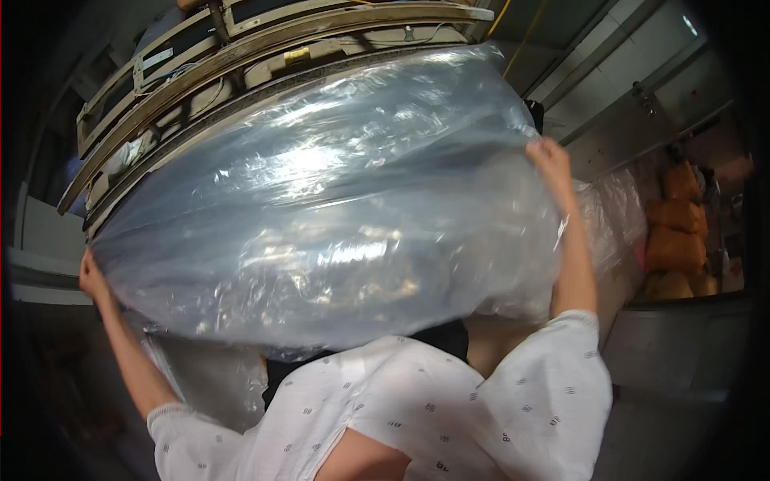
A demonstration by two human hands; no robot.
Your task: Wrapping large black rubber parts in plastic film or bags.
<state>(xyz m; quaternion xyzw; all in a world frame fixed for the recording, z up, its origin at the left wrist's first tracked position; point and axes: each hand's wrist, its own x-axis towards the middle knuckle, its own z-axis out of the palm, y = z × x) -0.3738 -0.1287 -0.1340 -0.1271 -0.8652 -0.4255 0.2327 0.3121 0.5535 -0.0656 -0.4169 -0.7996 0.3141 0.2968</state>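
A wide sheet of clear plastic film (337,208) stretches between my two outspread arms, shiny and wrinkled, with its near edge sagging toward my lap. At the far left, my left hand (92,276) is closed on the film's gathered corner. My right hand (552,164) grips the film's right edge, higher up, with the fingers pinched together. Creases run from the left grip across the middle of the sheet. Whether the film is one layer or a folded bag, I cannot tell.
Along the far side runs a machine frame with long bars (265,48). More crumpled clear plastic (613,212) lies to the right, past my right forearm. Several orange bundles (675,248) are stacked beyond it. Another piece of clear plastic (216,373) hangs at lower left.
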